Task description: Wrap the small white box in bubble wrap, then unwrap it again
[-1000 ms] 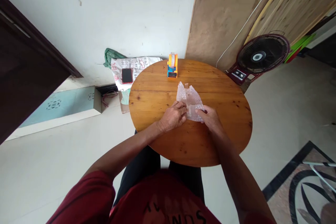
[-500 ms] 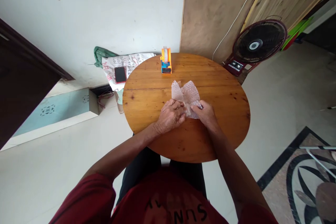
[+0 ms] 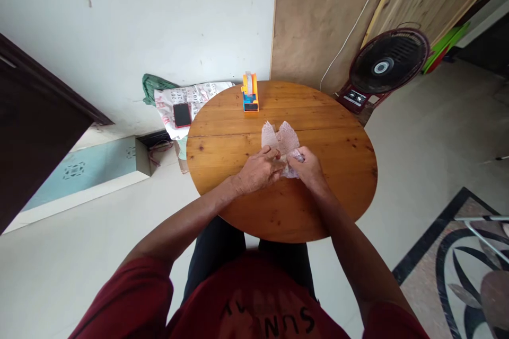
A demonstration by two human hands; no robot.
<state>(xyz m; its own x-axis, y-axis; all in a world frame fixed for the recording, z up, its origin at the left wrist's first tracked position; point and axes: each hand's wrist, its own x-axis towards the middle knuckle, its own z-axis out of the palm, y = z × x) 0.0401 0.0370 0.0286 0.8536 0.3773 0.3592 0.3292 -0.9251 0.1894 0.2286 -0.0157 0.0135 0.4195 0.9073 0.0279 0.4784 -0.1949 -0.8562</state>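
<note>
A crumpled piece of bubble wrap (image 3: 288, 137) lies on the round wooden table (image 3: 222, 143), its two far corners standing up. My left hand (image 3: 264, 167) is closed on its near left part, fingers bent over the sheet. On the right side my right hand (image 3: 308, 167) grips a bunched edge between thumb and fingers. Whether anything is wrapped inside the plastic I cannot tell; my fingers cover the middle. Beyond the wrap, near the table's far edge, stands an orange and blue tape dispenser (image 3: 250, 93) with a roll of clear tape.
Left of the table, a phone (image 3: 182, 115) with a red edge lies on a printed white sack (image 3: 167, 100), beside a green bag (image 3: 156, 87). A dark red fan (image 3: 382, 67) stands behind the table at right. A white cable (image 3: 353, 32) hangs along the wooden panel.
My right hand has drawn its side of the bubble wrap slightly inward and bunched it more, so the sheet looks narrower. My left hand keeps its place on the wrap.
</note>
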